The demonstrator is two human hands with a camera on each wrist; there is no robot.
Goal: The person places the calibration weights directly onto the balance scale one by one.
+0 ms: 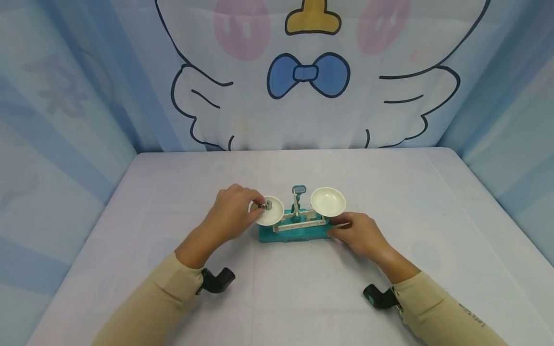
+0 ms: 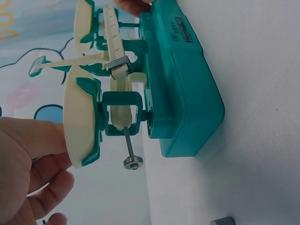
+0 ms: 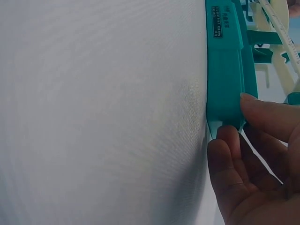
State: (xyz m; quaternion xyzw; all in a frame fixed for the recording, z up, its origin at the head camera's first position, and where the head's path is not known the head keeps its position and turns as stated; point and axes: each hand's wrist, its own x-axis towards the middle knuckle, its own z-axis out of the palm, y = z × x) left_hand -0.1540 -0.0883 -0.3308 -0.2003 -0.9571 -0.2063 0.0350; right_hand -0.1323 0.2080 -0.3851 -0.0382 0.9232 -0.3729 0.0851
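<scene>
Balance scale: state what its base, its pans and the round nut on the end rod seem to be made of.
Base: probably moulded plastic, smooth with a soft sheen; the even teal colour and rounded edges suggest it.
Pans: likely cream plastic, lightly glossy, though the look alone can't confirm it.
Nut: apparently metal, with silvery highlights.

Location: curtained booth [image 1: 52, 192]. Cartoon-printed fabric [image 1: 307, 115] closes the rear; fabric sides flank a cloth-covered bench [image 1: 281, 298].
</scene>
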